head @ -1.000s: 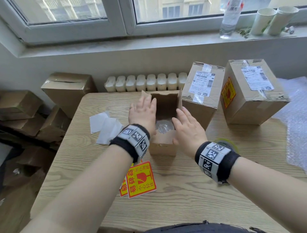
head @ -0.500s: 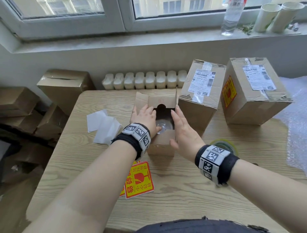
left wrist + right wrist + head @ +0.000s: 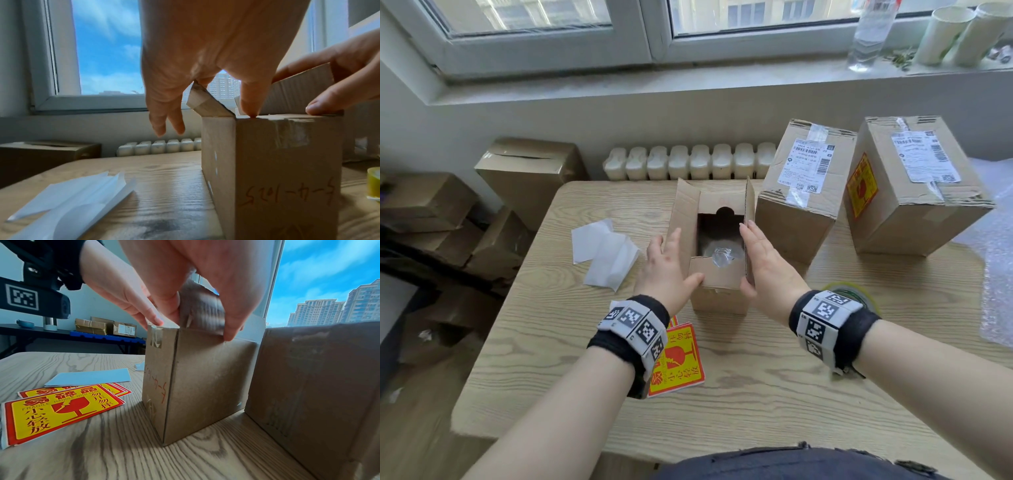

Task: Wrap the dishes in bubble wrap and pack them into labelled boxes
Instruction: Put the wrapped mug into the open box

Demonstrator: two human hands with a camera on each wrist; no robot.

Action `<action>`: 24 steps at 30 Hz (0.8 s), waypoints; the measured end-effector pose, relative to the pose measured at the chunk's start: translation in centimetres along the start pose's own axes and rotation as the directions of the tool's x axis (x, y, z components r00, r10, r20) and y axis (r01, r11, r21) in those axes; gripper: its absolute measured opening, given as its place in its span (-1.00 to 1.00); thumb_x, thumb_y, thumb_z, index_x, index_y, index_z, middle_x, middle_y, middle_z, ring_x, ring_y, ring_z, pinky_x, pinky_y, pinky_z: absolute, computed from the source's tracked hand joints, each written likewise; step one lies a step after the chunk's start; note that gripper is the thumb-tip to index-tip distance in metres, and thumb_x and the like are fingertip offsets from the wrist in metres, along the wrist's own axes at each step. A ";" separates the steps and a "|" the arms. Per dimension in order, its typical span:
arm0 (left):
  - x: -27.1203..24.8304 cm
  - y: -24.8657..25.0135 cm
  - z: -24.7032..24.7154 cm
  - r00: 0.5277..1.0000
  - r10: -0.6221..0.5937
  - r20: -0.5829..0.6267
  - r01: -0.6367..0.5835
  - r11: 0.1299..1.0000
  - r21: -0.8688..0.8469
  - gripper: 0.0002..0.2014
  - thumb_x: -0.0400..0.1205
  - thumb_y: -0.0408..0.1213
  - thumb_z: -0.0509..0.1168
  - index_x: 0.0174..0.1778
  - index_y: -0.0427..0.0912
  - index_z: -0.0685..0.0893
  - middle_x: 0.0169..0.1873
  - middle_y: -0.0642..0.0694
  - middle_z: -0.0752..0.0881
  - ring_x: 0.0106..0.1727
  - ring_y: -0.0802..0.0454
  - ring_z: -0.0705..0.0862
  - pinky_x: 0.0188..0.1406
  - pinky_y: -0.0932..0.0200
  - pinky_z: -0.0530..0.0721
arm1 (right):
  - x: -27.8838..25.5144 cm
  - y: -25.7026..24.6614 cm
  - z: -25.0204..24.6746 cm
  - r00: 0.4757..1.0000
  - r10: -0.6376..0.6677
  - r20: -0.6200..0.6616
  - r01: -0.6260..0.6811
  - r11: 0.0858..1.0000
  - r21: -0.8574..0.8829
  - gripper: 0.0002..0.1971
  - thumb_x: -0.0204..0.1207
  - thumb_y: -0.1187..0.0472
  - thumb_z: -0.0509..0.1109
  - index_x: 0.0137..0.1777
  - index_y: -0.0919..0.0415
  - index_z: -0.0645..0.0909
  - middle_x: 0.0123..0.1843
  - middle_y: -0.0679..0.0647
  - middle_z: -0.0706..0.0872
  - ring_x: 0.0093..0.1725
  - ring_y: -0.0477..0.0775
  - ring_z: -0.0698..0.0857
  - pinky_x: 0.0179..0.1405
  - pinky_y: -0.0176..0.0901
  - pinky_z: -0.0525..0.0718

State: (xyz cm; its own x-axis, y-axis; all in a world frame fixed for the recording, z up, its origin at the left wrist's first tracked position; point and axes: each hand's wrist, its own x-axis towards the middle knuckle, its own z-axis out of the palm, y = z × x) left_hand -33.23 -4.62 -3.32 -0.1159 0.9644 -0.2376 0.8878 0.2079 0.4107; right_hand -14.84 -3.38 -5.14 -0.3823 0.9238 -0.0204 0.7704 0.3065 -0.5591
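A small open cardboard box [image 3: 717,291] stands mid-table with a bubble-wrapped dish [image 3: 722,255] low inside. Its two side flaps stand upright, and a notched far flap leans in over the opening. My left hand [image 3: 671,267] lies flat against the outside of the left flap, thumb on the short near flap. My right hand [image 3: 767,263] lies flat against the outside of the right flap, thumb at the near corner. The left wrist view shows the box [image 3: 277,170] with red handwriting and my left thumb tip on its top edge. In the right wrist view, my right hand [image 3: 205,272] straddles the right flap.
Two taped, labelled boxes [image 3: 804,192] [image 3: 907,192] stand right of the open box. Fragile stickers [image 3: 678,359] lie by my left wrist, white backing paper [image 3: 606,253] to the left, a tape roll [image 3: 849,291] behind my right wrist, bubble wrap [image 3: 996,274] at far right.
Both hands have slid back toward me along the box. They now sit outside the side flaps, which stand upright. The notched far flap has tipped in over the opening.
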 end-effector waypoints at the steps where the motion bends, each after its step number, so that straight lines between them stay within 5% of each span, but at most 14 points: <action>1: -0.1 0.0 0.1 1.000 0.010 -0.012 -0.010 1.000 0.010 -0.17 0.58 0.05 0.33 0.67 0.10 -0.01 0.64 -0.19 0.00 0.61 -0.16 0.18 0.53 0.00 0.23 | 0.0 -0.1 -0.1 1.000 0.008 0.000 -0.008 1.000 0.009 -0.15 0.51 0.33 0.33 0.67 0.22 -0.13 0.70 0.09 -0.13 0.67 -0.08 -0.09 0.58 -0.36 0.01; 4: -0.2 0.3 0.0 0.991 0.113 -0.071 -0.094 0.969 0.230 -0.35 0.55 0.20 0.27 0.57 0.25 0.25 0.65 -0.15 -0.10 0.64 -0.20 -0.04 0.59 -0.13 0.03 | -0.4 -0.3 -0.5 0.999 0.044 0.018 -0.044 0.998 0.035 -0.17 0.53 0.32 0.31 0.68 0.12 -0.11 0.70 0.11 -0.12 0.67 -0.01 0.03 0.59 -0.21 0.16; 7: -0.2 0.9 0.0 0.983 0.186 -0.005 -0.172 0.920 0.352 -0.48 0.50 0.32 0.24 0.36 0.24 0.49 0.66 -0.08 -0.15 0.65 -0.17 -0.14 0.60 -0.19 -0.08 | -0.8 -0.5 -1.0 0.993 0.094 0.067 -0.096 0.995 0.035 -0.22 0.56 0.27 0.30 0.67 -0.02 -0.05 0.70 0.12 -0.13 0.63 0.08 0.18 0.49 -0.21 0.23; 10: 0.0 1.0 -0.7 0.973 0.208 -0.104 -0.184 0.961 0.204 -0.66 0.54 0.23 0.27 0.00 0.05 0.64 0.57 -0.08 0.21 0.59 -0.15 0.07 0.55 -0.08 0.07 | -1.1 -0.5 -1.8 0.988 0.148 0.043 -0.148 0.989 -0.004 -0.33 0.61 0.04 0.27 0.65 0.10 0.07 0.70 0.06 -0.10 0.65 0.05 0.12 0.52 -0.17 0.19; 14: -0.2 0.4 -1.2 0.877 0.401 -0.265 -0.356 0.912 0.204 -0.59 0.60 0.10 0.24 -0.36 -0.11 0.78 0.06 -0.01 0.70 0.30 -0.14 0.48 0.32 -0.03 0.31 | -0.2 -1.7 -3.3 0.997 0.004 -0.080 -0.019 0.983 -0.183 -0.38 0.61 -0.22 0.08 0.44 0.24 0.50 0.68 0.12 0.11 0.66 0.03 0.04 0.60 -0.11 0.09; 17: -1.0 0.2 -0.6 0.901 0.417 -0.117 -0.369 0.880 0.298 -0.67 0.57 0.10 0.30 -0.30 -0.04 0.79 0.07 0.09 0.71 0.37 -0.02 0.44 0.39 0.01 0.21 | 2.3 -3.1 -4.5 0.999 -0.023 0.043 0.037 0.934 -0.355 -0.45 0.65 -0.13 -0.05 0.31 0.15 0.64 0.53 0.05 0.46 0.64 0.06 0.14 0.62 -0.05 0.04; 20: -1.6 -0.1 0.2 0.930 0.365 -0.042 -0.330 0.880 0.341 -0.68 0.58 0.17 0.24 -0.07 0.05 0.76 0.20 0.15 0.65 0.47 0.04 0.32 0.48 0.02 0.13 | 4.8 -4.4 -4.3 0.934 0.203 0.292 0.025 0.781 -0.624 -0.58 0.67 -0.01 0.02 0.37 0.07 0.57 0.49 0.02 0.49 0.63 0.07 0.11 0.64 0.09 -0.10; 24: -2.0 -0.2 0.9 0.945 0.327 0.012 -0.306 0.871 0.383 -0.56 0.63 0.22 0.06 0.14 0.09 0.72 0.33 0.15 0.56 0.57 0.03 0.19 0.56 -0.05 0.01 | 5.9 -5.6 -4.7 0.886 0.293 0.359 0.057 0.700 -0.712 -0.71 0.62 0.10 0.20 0.30 0.05 0.54 0.24 0.04 0.60 0.50 0.10 0.32 0.60 0.25 -0.15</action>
State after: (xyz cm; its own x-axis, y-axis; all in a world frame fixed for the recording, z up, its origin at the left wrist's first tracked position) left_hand -32.82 -6.70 -3.75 0.1859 0.9774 -0.1010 0.9798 -0.1767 0.0931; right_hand -19.01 1.42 1.79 -0.2965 0.8258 -0.4797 0.8806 0.4308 0.1973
